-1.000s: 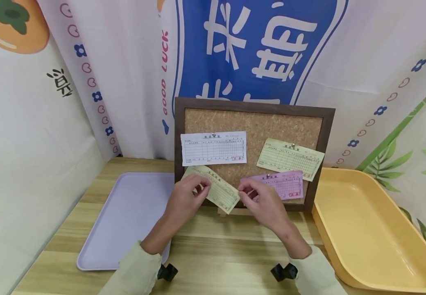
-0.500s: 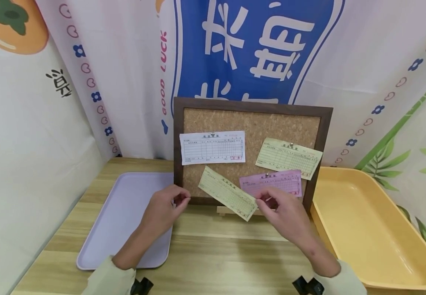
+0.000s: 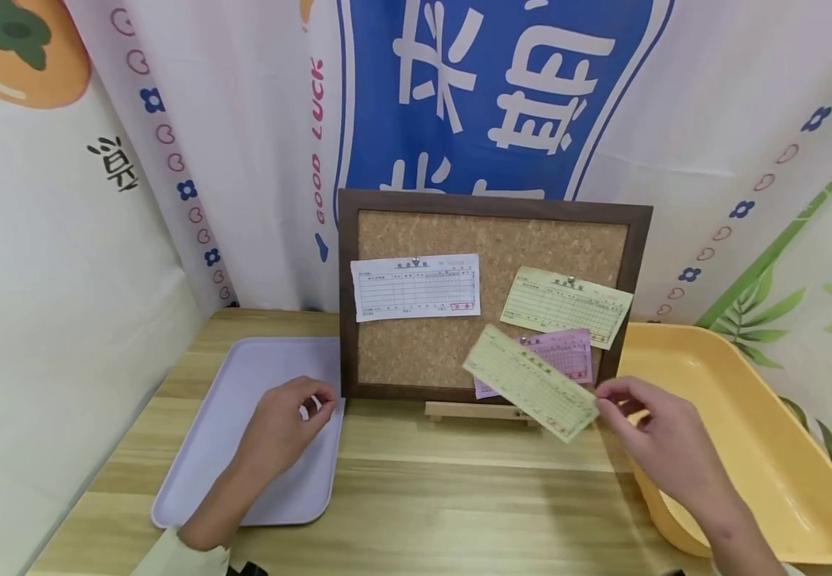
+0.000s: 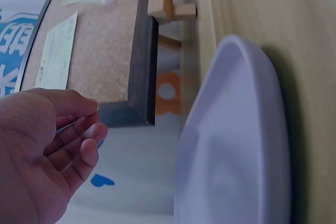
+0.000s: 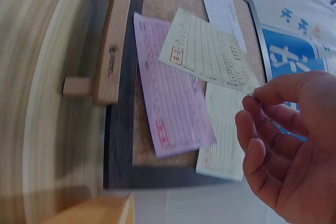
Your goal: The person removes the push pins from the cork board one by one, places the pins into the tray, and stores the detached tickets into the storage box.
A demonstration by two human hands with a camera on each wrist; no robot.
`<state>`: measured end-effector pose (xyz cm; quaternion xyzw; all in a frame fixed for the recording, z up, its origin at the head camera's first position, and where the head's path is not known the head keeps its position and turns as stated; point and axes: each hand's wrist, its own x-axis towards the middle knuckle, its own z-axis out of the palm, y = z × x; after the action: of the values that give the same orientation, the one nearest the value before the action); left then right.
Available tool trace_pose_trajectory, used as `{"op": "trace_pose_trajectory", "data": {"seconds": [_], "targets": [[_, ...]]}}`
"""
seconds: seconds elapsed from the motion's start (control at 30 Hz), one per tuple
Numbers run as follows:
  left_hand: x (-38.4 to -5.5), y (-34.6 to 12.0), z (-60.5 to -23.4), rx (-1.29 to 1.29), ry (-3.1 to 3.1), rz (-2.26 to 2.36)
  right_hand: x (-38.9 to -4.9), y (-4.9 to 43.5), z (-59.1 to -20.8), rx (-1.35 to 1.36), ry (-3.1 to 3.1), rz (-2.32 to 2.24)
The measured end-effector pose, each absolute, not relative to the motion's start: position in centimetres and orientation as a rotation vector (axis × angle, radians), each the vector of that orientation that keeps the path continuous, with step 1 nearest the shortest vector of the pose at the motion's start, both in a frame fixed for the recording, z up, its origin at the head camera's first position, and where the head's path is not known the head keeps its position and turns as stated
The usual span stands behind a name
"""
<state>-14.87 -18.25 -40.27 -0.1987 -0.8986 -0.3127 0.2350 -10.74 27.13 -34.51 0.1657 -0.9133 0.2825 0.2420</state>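
In the head view, my right hand pinches one corner of a light green receipt slip, which hangs slanted in front of a pink receipt slip. The right wrist view shows that corner between thumb and index finger. Over the purple tray is my left hand, thumb and index fingertip pressed together. A tiny glint, like a push pin, shows at those fingertips, the rest of it hidden. On the framed corkboard are a white slip and another green slip.
The corkboard leans on a small wooden stand on the wooden table. A deep yellow tray stands at the right, beneath my right forearm. A printed curtain hangs behind.
My right hand has carried the green slip away from the board's lower left, rightward across the pink slip. My left hand has let go of the slip and moved left over the purple tray.
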Motion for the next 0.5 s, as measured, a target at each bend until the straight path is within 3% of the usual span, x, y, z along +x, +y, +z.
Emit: {"op": "trace_pose_trajectory", "data": {"seconds": [0.5], "targets": [[-14.6,-20.6,-41.1,-0.507,-2.536,-0.808,-8.4,33.9,-34.9,0.165,-2.512,0.729]]}}
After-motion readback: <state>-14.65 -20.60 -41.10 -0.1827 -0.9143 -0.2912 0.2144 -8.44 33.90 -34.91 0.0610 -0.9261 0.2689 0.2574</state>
